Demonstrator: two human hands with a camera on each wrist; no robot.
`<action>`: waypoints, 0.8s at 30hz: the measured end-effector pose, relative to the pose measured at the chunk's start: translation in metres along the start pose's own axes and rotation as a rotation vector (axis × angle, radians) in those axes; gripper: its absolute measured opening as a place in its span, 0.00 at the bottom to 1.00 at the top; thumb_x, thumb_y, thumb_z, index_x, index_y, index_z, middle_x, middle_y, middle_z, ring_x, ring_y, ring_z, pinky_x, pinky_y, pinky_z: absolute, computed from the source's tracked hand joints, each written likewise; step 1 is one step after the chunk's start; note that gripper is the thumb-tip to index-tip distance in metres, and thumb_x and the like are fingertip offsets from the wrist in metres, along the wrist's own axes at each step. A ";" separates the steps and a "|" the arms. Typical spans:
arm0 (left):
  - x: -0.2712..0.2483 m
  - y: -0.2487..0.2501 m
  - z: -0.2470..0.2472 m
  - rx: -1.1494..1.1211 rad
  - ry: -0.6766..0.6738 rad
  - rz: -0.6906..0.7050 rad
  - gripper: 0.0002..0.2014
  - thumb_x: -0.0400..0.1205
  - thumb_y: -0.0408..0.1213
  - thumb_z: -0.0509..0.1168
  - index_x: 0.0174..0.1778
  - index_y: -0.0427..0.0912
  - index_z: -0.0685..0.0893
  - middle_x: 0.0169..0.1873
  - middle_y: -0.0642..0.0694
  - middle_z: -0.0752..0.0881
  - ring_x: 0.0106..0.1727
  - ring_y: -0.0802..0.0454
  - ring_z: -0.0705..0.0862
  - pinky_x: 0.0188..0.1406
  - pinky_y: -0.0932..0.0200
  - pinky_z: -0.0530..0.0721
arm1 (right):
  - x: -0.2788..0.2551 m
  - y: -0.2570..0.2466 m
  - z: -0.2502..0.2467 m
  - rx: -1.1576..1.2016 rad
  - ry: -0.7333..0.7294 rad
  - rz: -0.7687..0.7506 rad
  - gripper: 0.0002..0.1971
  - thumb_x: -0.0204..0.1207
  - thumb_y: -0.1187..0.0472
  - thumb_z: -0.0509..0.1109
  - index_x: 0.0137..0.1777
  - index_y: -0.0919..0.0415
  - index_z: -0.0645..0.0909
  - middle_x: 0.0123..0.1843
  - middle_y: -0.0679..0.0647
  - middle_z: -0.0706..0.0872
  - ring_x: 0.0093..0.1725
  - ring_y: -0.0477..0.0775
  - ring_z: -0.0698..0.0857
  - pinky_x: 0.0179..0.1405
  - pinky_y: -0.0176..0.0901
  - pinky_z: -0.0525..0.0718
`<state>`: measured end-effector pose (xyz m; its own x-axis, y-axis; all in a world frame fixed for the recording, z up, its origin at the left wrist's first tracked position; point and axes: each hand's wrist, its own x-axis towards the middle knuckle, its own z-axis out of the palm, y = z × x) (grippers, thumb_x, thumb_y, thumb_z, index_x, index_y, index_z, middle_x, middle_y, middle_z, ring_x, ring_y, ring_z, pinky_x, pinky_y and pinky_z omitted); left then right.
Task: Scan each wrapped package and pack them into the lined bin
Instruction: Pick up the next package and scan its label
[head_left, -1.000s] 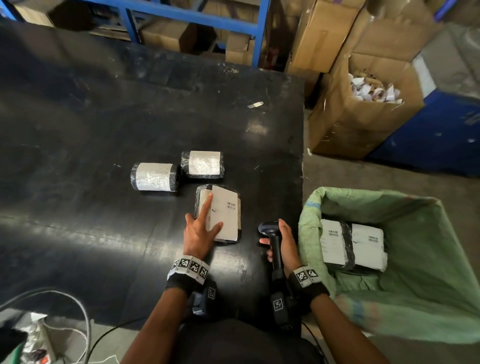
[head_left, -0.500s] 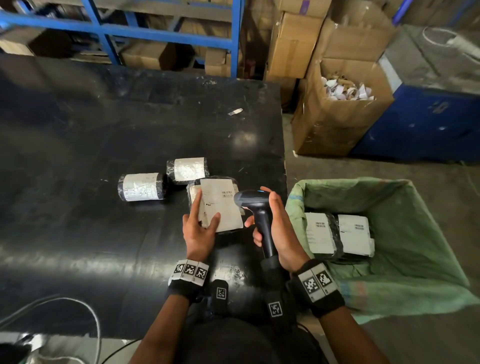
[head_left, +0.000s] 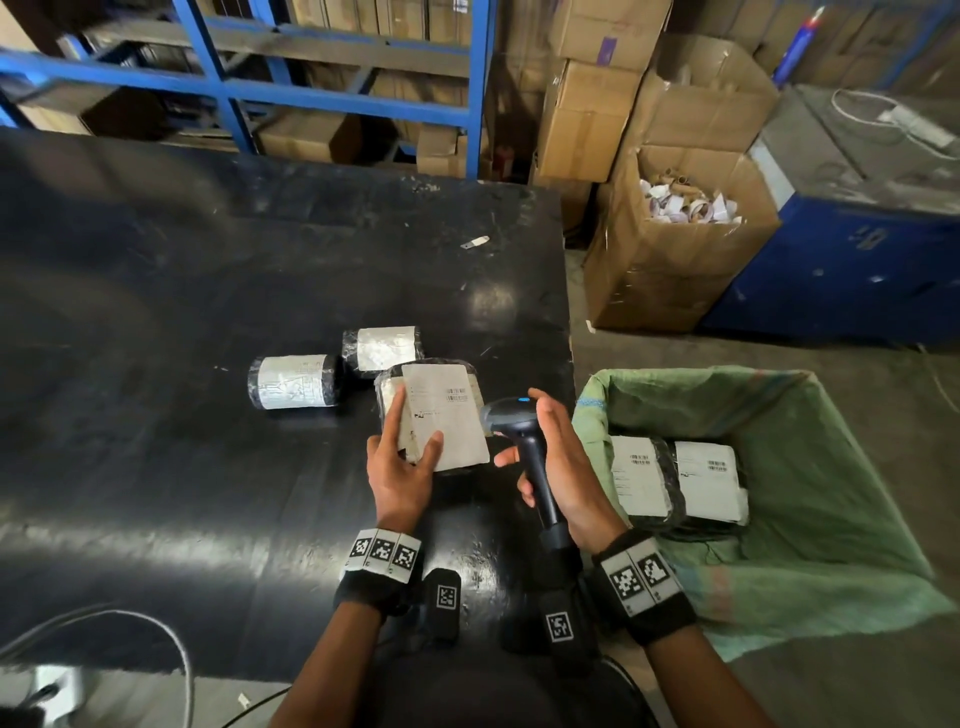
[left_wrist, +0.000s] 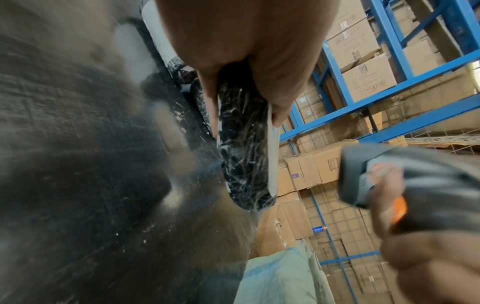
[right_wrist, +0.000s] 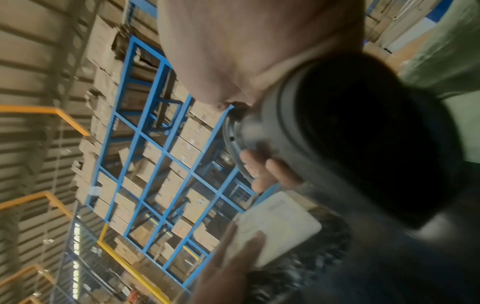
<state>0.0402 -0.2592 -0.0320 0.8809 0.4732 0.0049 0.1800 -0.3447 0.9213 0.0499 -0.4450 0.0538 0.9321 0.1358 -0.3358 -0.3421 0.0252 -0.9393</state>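
Note:
My left hand (head_left: 402, 462) grips a flat black-wrapped package with a white label (head_left: 441, 415), tilted up off the black table (head_left: 156, 467); thumb on the label, fingers behind (left_wrist: 244, 160). My right hand (head_left: 561, 467) holds a dark handheld scanner (head_left: 511, 421) by its handle, its head just right of the label and pointed at it (right_wrist: 363, 144). Two more wrapped packages lie on the table: one (head_left: 296, 382) to the left, one (head_left: 384, 348) behind. The green-lined bin (head_left: 831, 519) at the right holds two labelled packages (head_left: 675, 480).
An open cardboard box of paper scraps (head_left: 680, 239) stands beyond the bin, beside a blue cabinet (head_left: 857, 260). Blue shelving with cartons (head_left: 337, 93) runs behind the table. A cable (head_left: 130, 618) loops at the table's near left edge.
My left hand lifted the flat package from lying on the table to tilted up. My right hand raised the scanner from the table edge up to the label.

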 end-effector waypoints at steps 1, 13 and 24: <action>0.000 -0.002 -0.004 0.010 0.012 0.003 0.38 0.80 0.47 0.75 0.85 0.61 0.67 0.53 0.51 0.80 0.56 0.49 0.76 0.62 0.55 0.76 | 0.004 0.008 -0.001 -0.051 0.025 0.053 0.22 0.84 0.37 0.53 0.74 0.40 0.67 0.55 0.68 0.88 0.23 0.47 0.83 0.17 0.38 0.75; 0.002 -0.023 -0.054 -0.081 0.094 -0.095 0.39 0.71 0.62 0.71 0.80 0.77 0.66 0.63 0.52 0.84 0.66 0.44 0.84 0.69 0.34 0.83 | 0.044 0.098 0.006 -0.229 0.098 0.366 0.20 0.86 0.41 0.54 0.72 0.48 0.61 0.36 0.59 0.84 0.18 0.53 0.75 0.16 0.37 0.74; -0.008 -0.007 -0.065 -0.241 0.023 -0.111 0.36 0.77 0.41 0.79 0.78 0.70 0.73 0.66 0.61 0.84 0.68 0.54 0.85 0.67 0.39 0.87 | 0.068 0.128 -0.004 -0.525 0.253 0.270 0.31 0.84 0.40 0.56 0.83 0.51 0.59 0.77 0.66 0.74 0.76 0.68 0.73 0.77 0.58 0.66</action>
<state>0.0032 -0.2082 -0.0132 0.8508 0.5167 -0.0953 0.1633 -0.0876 0.9827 0.0696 -0.4364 -0.0898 0.8428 -0.1696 -0.5108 -0.5241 -0.4746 -0.7072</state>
